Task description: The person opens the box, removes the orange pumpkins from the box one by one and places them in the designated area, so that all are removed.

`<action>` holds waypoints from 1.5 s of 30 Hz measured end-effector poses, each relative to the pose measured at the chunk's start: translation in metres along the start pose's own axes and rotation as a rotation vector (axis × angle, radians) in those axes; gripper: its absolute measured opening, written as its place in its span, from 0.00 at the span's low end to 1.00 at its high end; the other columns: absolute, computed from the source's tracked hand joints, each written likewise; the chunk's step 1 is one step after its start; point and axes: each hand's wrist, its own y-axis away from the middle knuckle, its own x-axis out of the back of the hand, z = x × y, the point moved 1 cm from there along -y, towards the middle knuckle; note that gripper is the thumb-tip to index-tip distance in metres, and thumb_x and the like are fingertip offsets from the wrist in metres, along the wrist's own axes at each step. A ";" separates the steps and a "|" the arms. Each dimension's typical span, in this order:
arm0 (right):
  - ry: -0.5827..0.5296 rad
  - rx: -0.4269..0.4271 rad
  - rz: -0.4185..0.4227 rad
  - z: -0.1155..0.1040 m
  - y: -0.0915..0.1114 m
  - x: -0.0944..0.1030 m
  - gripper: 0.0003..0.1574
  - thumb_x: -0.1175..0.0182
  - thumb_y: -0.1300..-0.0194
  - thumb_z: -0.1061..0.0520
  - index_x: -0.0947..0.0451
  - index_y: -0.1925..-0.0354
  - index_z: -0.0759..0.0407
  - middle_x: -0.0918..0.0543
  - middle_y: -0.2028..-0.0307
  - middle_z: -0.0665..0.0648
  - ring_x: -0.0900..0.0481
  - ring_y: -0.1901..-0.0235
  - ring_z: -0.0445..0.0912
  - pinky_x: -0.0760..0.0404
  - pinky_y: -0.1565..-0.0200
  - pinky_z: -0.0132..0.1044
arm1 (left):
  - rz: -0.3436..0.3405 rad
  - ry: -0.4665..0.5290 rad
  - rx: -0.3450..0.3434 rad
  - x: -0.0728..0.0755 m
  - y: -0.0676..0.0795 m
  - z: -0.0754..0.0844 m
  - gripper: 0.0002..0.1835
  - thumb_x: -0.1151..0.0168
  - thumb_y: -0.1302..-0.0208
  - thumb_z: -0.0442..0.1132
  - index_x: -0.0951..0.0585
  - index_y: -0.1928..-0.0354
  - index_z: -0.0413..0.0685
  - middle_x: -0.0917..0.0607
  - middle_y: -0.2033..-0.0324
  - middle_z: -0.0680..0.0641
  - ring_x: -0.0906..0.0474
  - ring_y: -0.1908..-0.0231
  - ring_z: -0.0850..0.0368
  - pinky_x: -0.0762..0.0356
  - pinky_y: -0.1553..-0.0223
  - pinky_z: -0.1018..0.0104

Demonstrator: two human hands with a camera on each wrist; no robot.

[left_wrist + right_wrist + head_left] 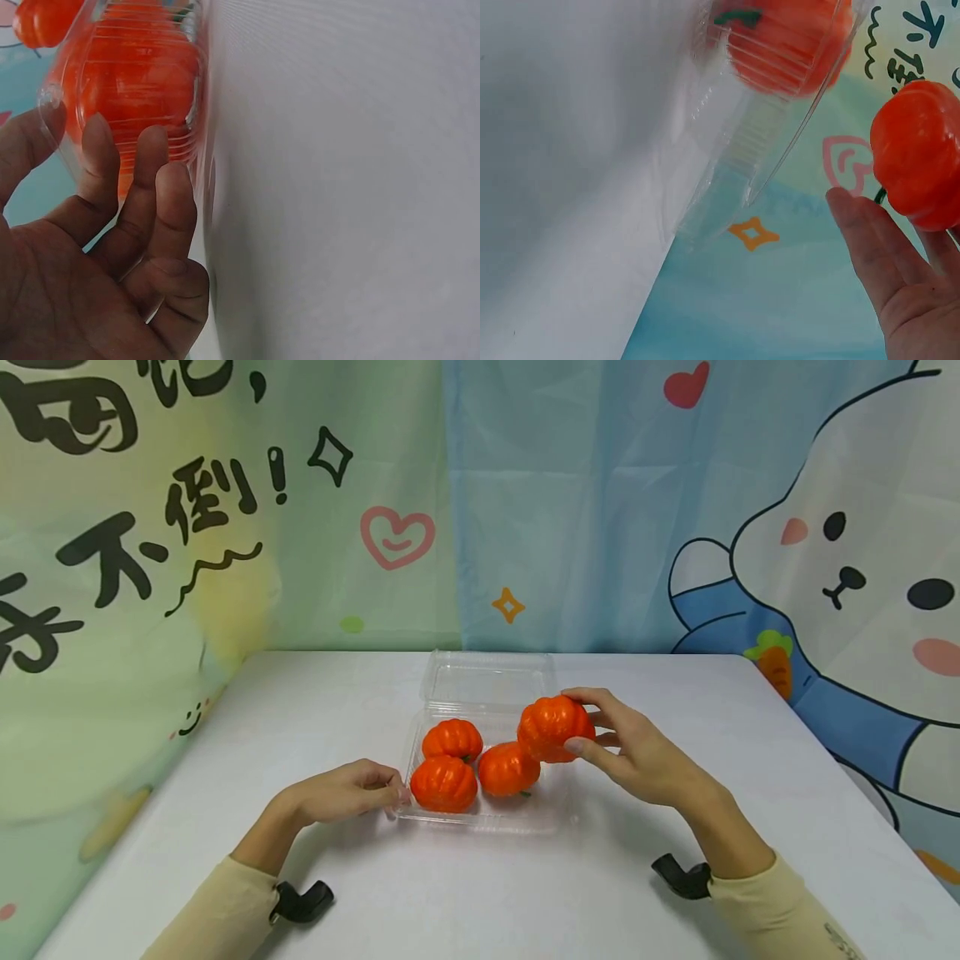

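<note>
My right hand holds a glossy orange mini pumpkin between thumb and fingers, over the right part of a clear plastic clamshell container. In the right wrist view the held pumpkin is raised beside the container's clear wall, its green stem toward the fingers. Three more pumpkins lie in the container: one at the back left, one at the front left and one near the middle. At the front left corner my left hand pinches the rim, its fingertips against the ribbed wall in the left wrist view.
The container's lid lies open toward the back of the white table. Behind the table hangs a printed curtain with hearts, lettering and a cartoon bear. Each wrist carries a black camera mount, such as the left mount.
</note>
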 end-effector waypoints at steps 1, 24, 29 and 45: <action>0.006 -0.006 0.007 0.001 0.001 0.001 0.36 0.36 0.27 0.57 0.38 0.27 0.51 0.25 0.35 0.55 0.17 0.44 0.53 0.15 0.49 0.47 | -0.001 0.000 -0.002 0.000 0.000 0.000 0.12 0.46 0.25 0.41 0.17 0.63 0.45 0.16 0.67 0.41 0.32 0.67 0.58 0.36 0.65 0.69; 0.142 0.018 0.111 0.029 0.021 0.025 0.39 0.23 0.43 0.62 0.26 0.36 0.46 0.34 0.27 0.57 0.32 0.31 0.59 0.25 0.38 0.36 | -0.006 -0.006 -0.008 0.001 0.001 0.000 0.12 0.47 0.23 0.41 0.17 0.62 0.45 0.16 0.66 0.41 0.32 0.69 0.58 0.35 0.66 0.69; 0.137 0.001 0.112 0.037 0.024 0.030 0.46 0.24 0.42 0.63 0.33 0.30 0.48 0.31 0.32 0.58 0.28 0.36 0.58 0.18 0.44 0.47 | -0.010 -0.005 -0.005 0.000 0.001 0.000 0.12 0.47 0.23 0.41 0.17 0.62 0.44 0.17 0.66 0.41 0.33 0.69 0.59 0.35 0.67 0.69; 0.174 -0.193 0.076 0.065 0.019 0.035 0.41 0.26 0.37 0.55 0.30 0.29 0.46 0.35 0.35 0.65 0.28 0.39 0.65 0.21 0.47 0.66 | -0.013 0.013 0.002 0.000 -0.001 -0.002 0.14 0.46 0.22 0.44 0.18 0.63 0.43 0.17 0.65 0.41 0.31 0.66 0.55 0.34 0.65 0.70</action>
